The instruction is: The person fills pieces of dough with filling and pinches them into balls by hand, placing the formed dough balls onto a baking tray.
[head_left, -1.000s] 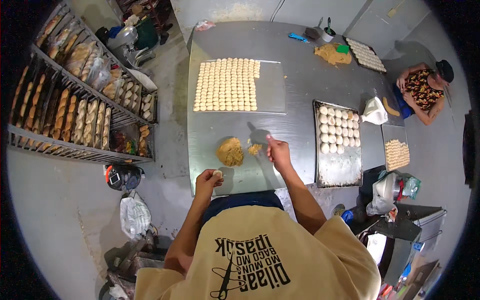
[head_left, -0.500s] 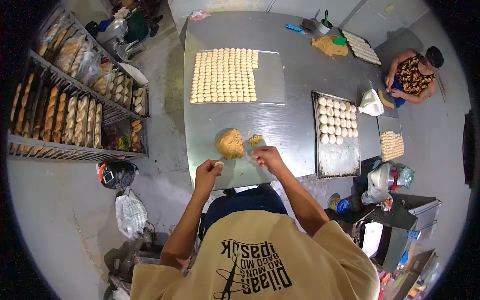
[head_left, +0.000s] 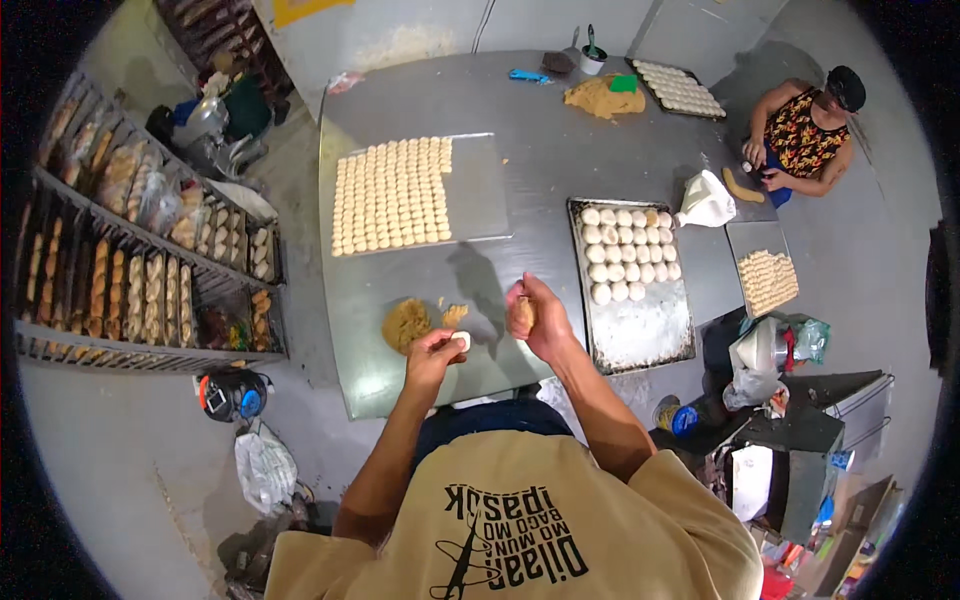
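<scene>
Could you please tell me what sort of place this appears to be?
Most likely a bakery's work area: loaves on a rack at the left, rows of small dough pieces on a flat sheet, and round white dough balls on a baking tray.

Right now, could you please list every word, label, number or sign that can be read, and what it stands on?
Tan shirt: large black printed lettering, legible, but I won't copy its wording.
Yellow panel, top edge: cut off, nothing legible.
White sack: any print too blurred to read.
</scene>
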Demonstrator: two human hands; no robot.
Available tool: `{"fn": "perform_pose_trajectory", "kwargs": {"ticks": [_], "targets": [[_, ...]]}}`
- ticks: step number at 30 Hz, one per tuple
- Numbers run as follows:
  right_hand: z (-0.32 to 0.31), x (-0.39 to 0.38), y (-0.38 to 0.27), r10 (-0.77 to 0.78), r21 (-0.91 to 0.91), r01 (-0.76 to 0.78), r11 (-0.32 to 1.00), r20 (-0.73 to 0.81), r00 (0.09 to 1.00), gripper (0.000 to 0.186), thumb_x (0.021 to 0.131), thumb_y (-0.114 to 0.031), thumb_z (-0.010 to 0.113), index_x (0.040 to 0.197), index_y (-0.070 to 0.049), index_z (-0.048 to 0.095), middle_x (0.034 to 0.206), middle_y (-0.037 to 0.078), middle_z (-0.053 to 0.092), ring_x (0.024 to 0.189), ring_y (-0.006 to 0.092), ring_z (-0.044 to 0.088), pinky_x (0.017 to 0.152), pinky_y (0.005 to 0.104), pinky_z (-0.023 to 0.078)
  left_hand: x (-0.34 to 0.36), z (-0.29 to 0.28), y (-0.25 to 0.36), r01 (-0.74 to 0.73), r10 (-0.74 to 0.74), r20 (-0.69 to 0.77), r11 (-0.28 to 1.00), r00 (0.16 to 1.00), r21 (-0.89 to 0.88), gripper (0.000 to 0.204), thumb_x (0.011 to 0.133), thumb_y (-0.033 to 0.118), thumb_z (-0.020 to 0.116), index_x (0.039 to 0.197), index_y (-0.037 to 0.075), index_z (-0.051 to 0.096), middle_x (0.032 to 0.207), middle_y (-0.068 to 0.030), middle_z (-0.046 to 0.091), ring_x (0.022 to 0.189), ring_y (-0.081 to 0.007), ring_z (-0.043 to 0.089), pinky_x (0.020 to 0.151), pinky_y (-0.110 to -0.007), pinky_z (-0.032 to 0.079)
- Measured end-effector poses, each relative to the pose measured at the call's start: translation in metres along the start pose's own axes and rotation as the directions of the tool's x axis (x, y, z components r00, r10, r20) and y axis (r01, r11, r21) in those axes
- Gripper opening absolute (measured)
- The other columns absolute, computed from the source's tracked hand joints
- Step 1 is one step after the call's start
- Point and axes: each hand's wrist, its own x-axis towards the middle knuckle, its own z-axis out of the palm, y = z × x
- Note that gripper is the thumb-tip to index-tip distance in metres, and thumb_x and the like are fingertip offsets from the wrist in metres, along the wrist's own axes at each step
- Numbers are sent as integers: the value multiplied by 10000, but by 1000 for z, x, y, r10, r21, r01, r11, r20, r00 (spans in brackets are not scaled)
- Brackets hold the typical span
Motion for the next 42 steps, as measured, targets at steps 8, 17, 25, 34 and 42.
{"fn": "perform_pose_trajectory", "kwargs": {"ticks": [8, 17, 25, 34, 42], "targets": [[-95, -9, -57, 11, 341, -17, 940, 20, 1000, 448, 1139, -480, 589, 1174, -52, 717, 1137, 163, 774, 855, 210, 707, 647, 293, 541, 10, 79, 5, -8, 12, -53, 997, 999, 77, 314, 1001, 123, 788, 1280, -19, 778, 1104, -105, 802, 966, -177, 766, 851, -334, 646], [-76, 0, -92, 60, -132, -58, 990, 11, 998, 595, 1118, -606, 573, 855, -83, 675, 836, 99, 718, 701, 198, 681, 525, 311, 496, 31, 115, 17, -87, 112, -81, 962, 990, 259, 282, 1014, 147, 774, 1232, -32, 783, 1097, -103, 794, 970, -179, 763, 879, -345, 639], [-34, -39, -76, -67, -660, 170, 732, 179, 982, 491, 1022, 73, 688, 1491, 24, 552, 1263, 133, 723, 1265, 283, 728, 1041, 405, 634, 25, 94, 37, 41, -45, -71, 998, 996, -55, 317, 1032, 68, 746, 1320, -59, 705, 1174, -149, 775, 1004, -235, 779, 872, -346, 664], [28, -38, -14, -519, -946, 317, -68, 305, 799, 297, 900, -63, 840, 1186, 7, 797, 1049, 179, 762, 891, 358, 777, 818, 411, 621, 12, 76, 56, 38, -12, 121, 977, 993, -211, 336, 1114, 201, 672, 1299, -79, 697, 1199, -160, 760, 1078, -231, 768, 956, -377, 648], [16, -33, -8, -260, -776, 163, 610, -2, 966, 371, 936, -52, 860, 1297, -6, 789, 1145, 105, 748, 867, 194, 723, 749, 347, 593, -8, 74, 84, 6, 1, 231, 999, 973, -31, 373, 1130, 187, 654, 1381, -87, 668, 1301, -154, 732, 1175, -220, 723, 1057, -399, 597]]}}
